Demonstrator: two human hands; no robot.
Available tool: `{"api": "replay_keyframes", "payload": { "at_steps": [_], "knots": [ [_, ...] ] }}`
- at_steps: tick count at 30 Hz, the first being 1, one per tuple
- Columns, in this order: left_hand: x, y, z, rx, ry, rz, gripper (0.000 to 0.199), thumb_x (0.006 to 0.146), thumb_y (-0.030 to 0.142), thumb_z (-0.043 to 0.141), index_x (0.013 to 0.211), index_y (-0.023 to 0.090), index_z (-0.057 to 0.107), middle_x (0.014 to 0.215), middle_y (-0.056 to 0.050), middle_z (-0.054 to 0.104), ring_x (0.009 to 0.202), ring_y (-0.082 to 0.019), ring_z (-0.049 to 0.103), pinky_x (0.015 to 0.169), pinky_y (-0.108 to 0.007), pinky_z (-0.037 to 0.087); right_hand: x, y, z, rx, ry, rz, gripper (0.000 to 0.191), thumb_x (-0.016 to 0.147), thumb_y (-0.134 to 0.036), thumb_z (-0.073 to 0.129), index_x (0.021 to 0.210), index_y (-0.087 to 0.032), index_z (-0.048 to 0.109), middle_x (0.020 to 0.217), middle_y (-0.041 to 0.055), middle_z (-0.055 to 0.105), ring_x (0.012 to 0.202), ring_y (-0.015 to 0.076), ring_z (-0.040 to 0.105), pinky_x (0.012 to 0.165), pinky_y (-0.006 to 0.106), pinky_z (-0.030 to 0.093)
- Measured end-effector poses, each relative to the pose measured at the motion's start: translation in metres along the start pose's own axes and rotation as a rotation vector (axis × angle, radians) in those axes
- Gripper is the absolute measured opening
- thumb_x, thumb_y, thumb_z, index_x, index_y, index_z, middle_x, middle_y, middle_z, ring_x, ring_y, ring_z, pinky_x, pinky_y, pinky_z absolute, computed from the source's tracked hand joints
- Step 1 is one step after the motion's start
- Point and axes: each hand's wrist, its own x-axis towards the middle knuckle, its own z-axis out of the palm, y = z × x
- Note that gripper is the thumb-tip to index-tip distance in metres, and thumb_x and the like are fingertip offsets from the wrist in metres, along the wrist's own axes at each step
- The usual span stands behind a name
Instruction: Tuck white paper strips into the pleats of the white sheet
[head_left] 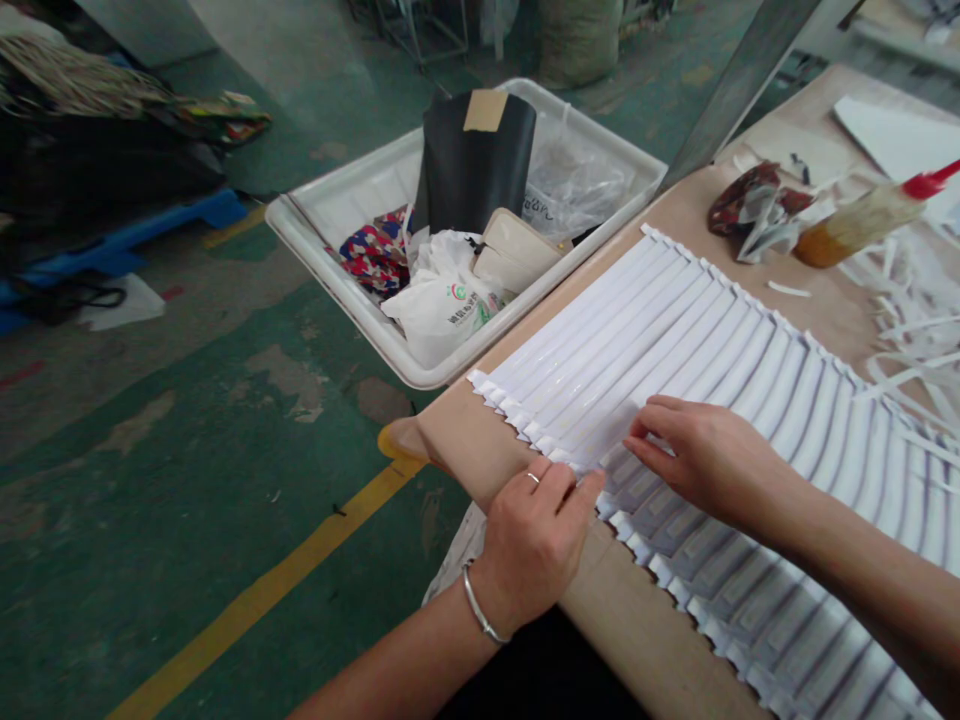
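Hands [536, 545] [701, 445] curled, near each other, over white strips [637, 340]

The head camera faces forward and down, close above the left hand [536, 540], right hand [697, 450] and near edge of the table [480, 450], its single view reaching left across green floor [352, 530] and far beyond the white plastic tub [337, 285].

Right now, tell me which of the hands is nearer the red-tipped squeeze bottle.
Right: the right hand is over the white strips, nearer the red-tipped squeeze bottle; the left hand is at the strips' edge, farther away.
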Motion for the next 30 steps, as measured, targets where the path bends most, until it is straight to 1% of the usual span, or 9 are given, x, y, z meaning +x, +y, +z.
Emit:
{"api": "replay_keyframes", "payload": {
  "at_steps": [4, 8, 10, 14, 16, 18, 21, 26, 30],
  "knots": [
    [0.004, 0.001, 0.005, 0.102, -0.039, -0.007, 0.029, 0.099, 0.018, 0.051, 0.125, 0.019, 0.064, 0.085, -0.005, 0.057, 0.08, -0.02, 0.054, 0.065, -0.034, 0.049, 0.002, 0.001, 0.002, 0.007, -0.011, -0.008, 0.021, 0.096, -0.032, 0.05, 0.082, -0.021, 0.063, 0.083, 0.0022, 0.066, 0.071, 0.0164, 0.062, 0.061, 0.03, 0.035],
    [0.004, 0.003, 0.008, 0.126, -0.056, -0.023, 0.029, 0.099, 0.018, 0.05, 0.125, 0.018, 0.063, 0.087, -0.005, 0.056, 0.082, -0.021, 0.054, 0.067, -0.036, 0.049, 0.003, 0.004, 0.003, -0.006, -0.018, -0.026, 0.023, 0.096, -0.033, 0.049, 0.084, -0.021, 0.064, 0.085, 0.0035, 0.067, 0.072, 0.0169, 0.063, 0.06, 0.03, 0.036],
    [0.004, 0.005, 0.009, 0.126, -0.051, -0.032, 0.029, 0.099, 0.017, 0.05, 0.125, 0.017, 0.063, 0.088, -0.006, 0.057, 0.082, -0.021, 0.054, 0.068, -0.037, 0.05, 0.003, 0.009, -0.001, -0.004, -0.029, -0.023, 0.022, 0.096, -0.035, 0.051, 0.086, -0.022, 0.066, 0.084, 0.0034, 0.069, 0.072, 0.0172, 0.064, 0.061, 0.03, 0.037],
    [0.004, 0.012, 0.012, 0.122, -0.031, -0.056, 0.028, 0.098, 0.014, 0.052, 0.124, 0.014, 0.063, 0.089, -0.006, 0.059, 0.084, -0.022, 0.055, 0.071, -0.039, 0.051, 0.003, 0.035, -0.015, 0.074, -0.093, 0.059, 0.02, 0.091, -0.041, 0.059, 0.084, -0.025, 0.07, 0.072, 0.0007, 0.07, 0.067, 0.0173, 0.064, 0.061, 0.029, 0.038],
    [0.003, 0.015, 0.013, 0.11, -0.025, -0.072, 0.029, 0.098, 0.013, 0.051, 0.124, 0.013, 0.063, 0.09, -0.007, 0.059, 0.085, -0.022, 0.055, 0.073, -0.039, 0.051, 0.003, 0.052, -0.024, 0.135, -0.1, 0.072, 0.02, 0.089, -0.04, 0.059, 0.083, -0.025, 0.071, 0.073, 0.0011, 0.071, 0.068, 0.0174, 0.065, 0.063, 0.028, 0.041],
    [0.003, 0.017, 0.014, 0.099, -0.016, -0.084, 0.029, 0.099, 0.013, 0.049, 0.124, 0.013, 0.063, 0.09, -0.008, 0.06, 0.085, -0.022, 0.055, 0.074, -0.039, 0.051, 0.004, 0.067, -0.03, 0.173, -0.079, 0.068, 0.021, 0.089, -0.039, 0.058, 0.082, -0.024, 0.071, 0.076, 0.0024, 0.072, 0.069, 0.0175, 0.065, 0.064, 0.028, 0.042],
    [0.003, 0.018, 0.015, 0.087, -0.007, -0.086, 0.028, 0.099, 0.013, 0.047, 0.121, 0.012, 0.064, 0.088, -0.008, 0.06, 0.084, -0.021, 0.055, 0.074, -0.038, 0.052, 0.007, 0.08, -0.034, 0.177, -0.024, 0.106, 0.023, 0.088, -0.04, 0.058, 0.08, -0.022, 0.07, 0.071, 0.0026, 0.07, 0.064, 0.0166, 0.063, 0.06, 0.027, 0.042],
    [0.003, 0.018, 0.014, 0.076, 0.009, -0.084, 0.03, 0.098, 0.013, 0.046, 0.122, 0.013, 0.065, 0.088, -0.008, 0.06, 0.084, -0.022, 0.055, 0.074, -0.039, 0.05, 0.015, 0.078, -0.03, 0.173, -0.011, 0.185, 0.023, 0.085, -0.039, 0.057, 0.078, -0.022, 0.07, 0.062, -0.0006, 0.065, 0.057, 0.0133, 0.057, 0.057, 0.025, 0.04],
    [0.004, 0.017, 0.013, 0.097, 0.021, -0.086, 0.03, 0.098, 0.013, 0.047, 0.122, 0.014, 0.065, 0.087, -0.007, 0.061, 0.085, -0.022, 0.055, 0.075, -0.038, 0.048, 0.02, 0.075, -0.029, 0.145, -0.012, 0.18, 0.022, 0.083, -0.037, 0.056, 0.075, -0.022, 0.07, 0.06, -0.0011, 0.064, 0.055, 0.0124, 0.055, 0.056, 0.025, 0.038]
  ]
}}
